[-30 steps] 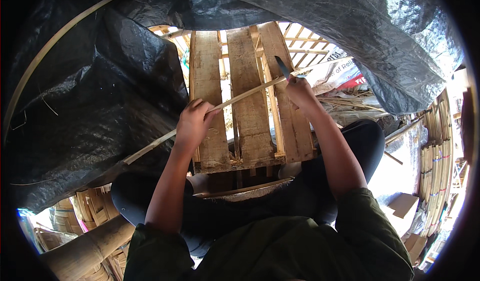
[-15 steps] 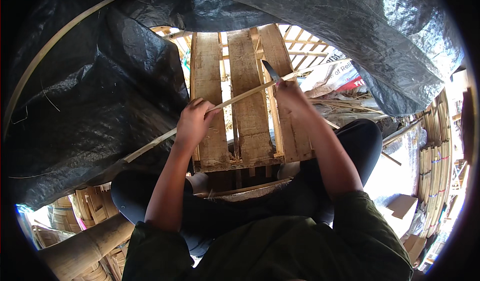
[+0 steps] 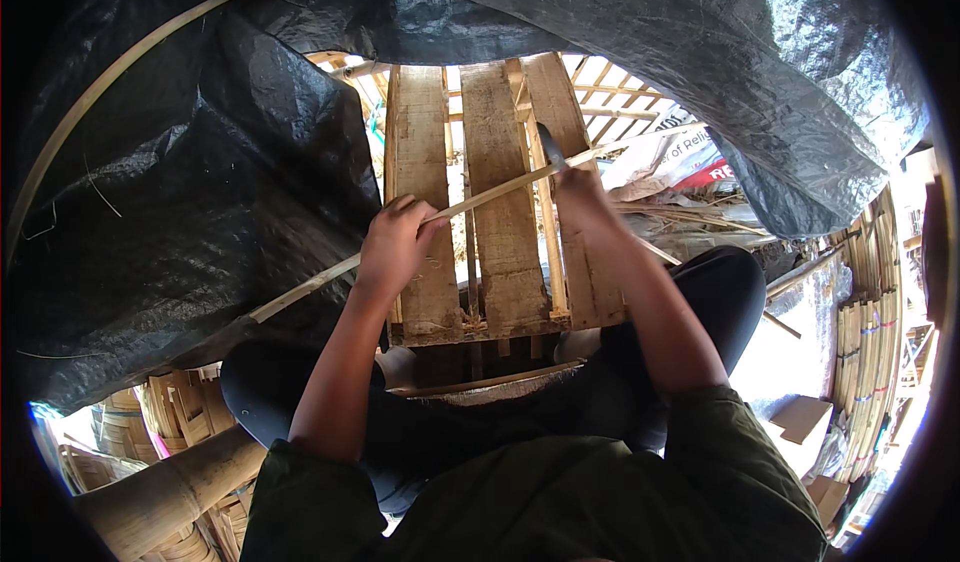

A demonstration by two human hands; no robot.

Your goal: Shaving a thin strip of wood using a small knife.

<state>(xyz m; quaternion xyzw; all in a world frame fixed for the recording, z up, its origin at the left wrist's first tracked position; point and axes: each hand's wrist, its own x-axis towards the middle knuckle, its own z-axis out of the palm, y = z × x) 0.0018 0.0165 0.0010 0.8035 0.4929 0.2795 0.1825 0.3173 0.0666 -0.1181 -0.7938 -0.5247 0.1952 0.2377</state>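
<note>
A long pale bamboo strip (image 3: 500, 188) slants across the plank bench, its lower end to the left and its upper end to the right. My left hand (image 3: 396, 242) is closed around the strip over the left plank. Over the right plank, my right hand (image 3: 582, 202) grips a knife (image 3: 549, 146), its dark blade pointing up and away from me, lying against the strip. The handle is hidden in my fist, which is slightly blurred. Under the strip run three rough wooden planks (image 3: 505, 262) with gaps between them.
Black plastic sheeting (image 3: 180, 212) hangs on the left and overhead. A thick bamboo pole (image 3: 175, 487) lies at lower left near woven pieces. At right are stacked bundles of bamboo strips (image 3: 868, 352) and a cardboard box (image 3: 803, 420). A printed sack (image 3: 660, 157) lies beyond the bench.
The knife and my right hand have shifted slightly to the right along the strip, the blade tilting more upright. My left hand still holds the strip, nearly unmoved.
</note>
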